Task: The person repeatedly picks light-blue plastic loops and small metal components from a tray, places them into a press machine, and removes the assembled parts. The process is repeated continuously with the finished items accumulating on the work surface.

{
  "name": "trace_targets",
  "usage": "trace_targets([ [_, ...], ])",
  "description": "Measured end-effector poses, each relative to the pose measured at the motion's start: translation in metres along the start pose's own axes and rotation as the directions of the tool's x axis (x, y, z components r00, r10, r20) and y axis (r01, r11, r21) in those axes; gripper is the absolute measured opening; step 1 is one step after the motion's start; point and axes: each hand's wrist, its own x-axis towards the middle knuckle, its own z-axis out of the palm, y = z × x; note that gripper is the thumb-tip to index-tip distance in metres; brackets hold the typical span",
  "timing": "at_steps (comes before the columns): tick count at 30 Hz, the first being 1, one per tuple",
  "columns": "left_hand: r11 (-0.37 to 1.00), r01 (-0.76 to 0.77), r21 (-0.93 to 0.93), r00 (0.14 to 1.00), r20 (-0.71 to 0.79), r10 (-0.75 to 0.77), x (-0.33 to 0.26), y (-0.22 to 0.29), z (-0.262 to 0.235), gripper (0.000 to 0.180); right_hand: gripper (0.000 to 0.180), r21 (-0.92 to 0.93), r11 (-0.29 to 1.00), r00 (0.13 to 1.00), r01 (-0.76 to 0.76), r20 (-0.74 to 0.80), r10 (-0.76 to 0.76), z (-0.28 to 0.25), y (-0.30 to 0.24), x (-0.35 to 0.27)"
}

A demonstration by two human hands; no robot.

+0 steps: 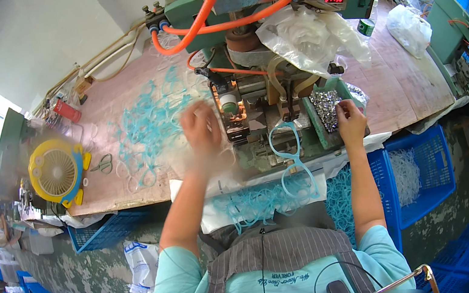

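A light-blue plastic glasses frame [300, 162] stands on end at the front of a green press machine [181, 1], its upper part beneath the machine's tool. My right hand [351, 120] is at the right side of a green tray [324, 138] of small shiny metal pieces [325, 109]. Its thumb and fingers are pinched together; whatever they hold is too small to make out. Left of the machine's metal fixture [233, 110], my left hand [201, 128] is raised over the table, its fingers smeared by motion. More blue frames [268, 202] lie heaped on white cloth across my lap.
Loose blue frames [147, 120] spread over the table's left side, near scissors [103, 164] and a yellow-and-blue fan [56, 173]. Orange hoses [207, 13] and a plastic bag [315, 35] hang from the machine. Blue crates [420, 178] stand at the right below the table.
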Motion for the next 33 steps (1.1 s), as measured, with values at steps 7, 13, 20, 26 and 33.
trace_targets([
  [7,0.85,-0.192,0.491,0.689,0.684,-0.24,-0.008,-0.132,0.054,0.021,0.009,-0.131,0.984,0.99,0.122,-0.055,-0.13,0.003,0.0,-0.002],
  [13,0.817,-0.175,0.549,0.597,0.719,-0.356,-0.017,-0.15,0.059,0.017,0.009,-0.138,0.983,0.991,0.117,-0.049,-0.125,0.001,-0.001,0.001],
  [20,0.962,0.251,0.112,0.912,0.307,-0.273,0.001,-0.121,-0.003,0.015,0.012,-0.213,0.942,0.958,0.259,-0.067,-0.278,0.0,0.004,-0.001],
  [26,0.696,0.599,-0.396,0.76,0.007,-0.65,-0.002,-0.04,-0.04,0.013,0.014,-0.117,0.971,0.974,0.208,-0.071,-0.217,0.001,-0.029,-0.008],
  [33,0.95,-0.121,-0.287,0.993,-0.041,0.114,0.0,0.078,-0.03,0.027,0.013,0.178,0.947,0.963,0.269,-0.066,-0.261,0.0,-0.108,-0.022],
])
